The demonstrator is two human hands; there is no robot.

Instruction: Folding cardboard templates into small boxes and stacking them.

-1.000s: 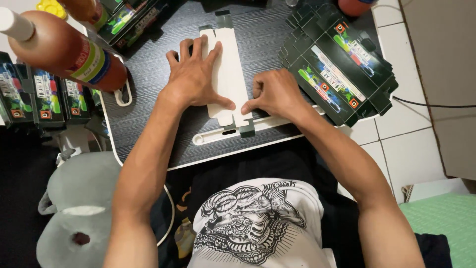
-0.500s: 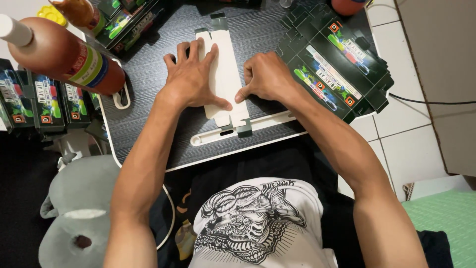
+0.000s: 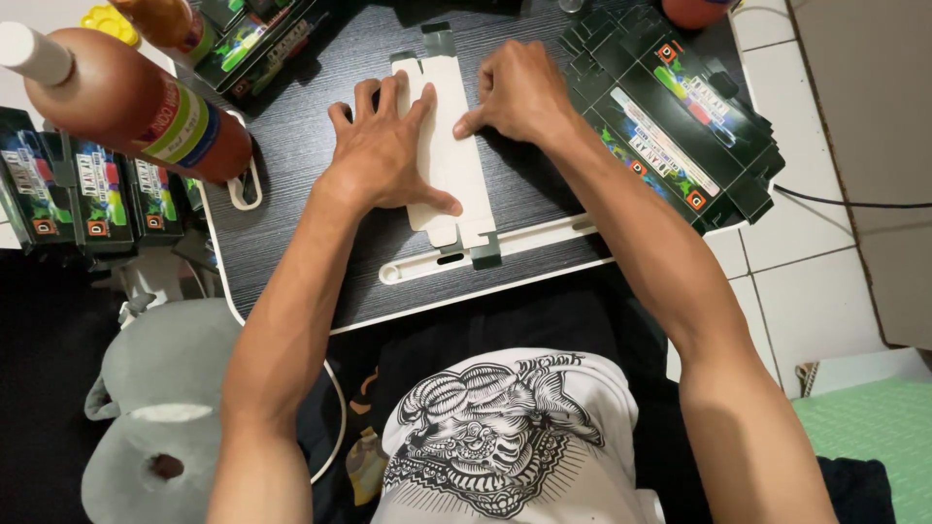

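Observation:
A flat unfolded carton (image 3: 456, 165), pale inner side up, lies on the dark lap table (image 3: 291, 146). My left hand (image 3: 381, 147) lies spread flat on its left half, thumb reaching toward its near end. My right hand (image 3: 517, 92) is curled with fingertips pressing the carton's right edge near its far end.
A stack of flat dark printed cartons (image 3: 670, 116) lies at the right of the table. Finished dark boxes (image 3: 92, 189) stand at the left beside a large brown bottle (image 3: 131, 102). More boxes (image 3: 252, 39) sit at the back. A grey plush toy (image 3: 160, 408) rests below left.
My right hand has slid along the carton's right edge from the near end to the far end. The left hand stays pressed flat on the carton.

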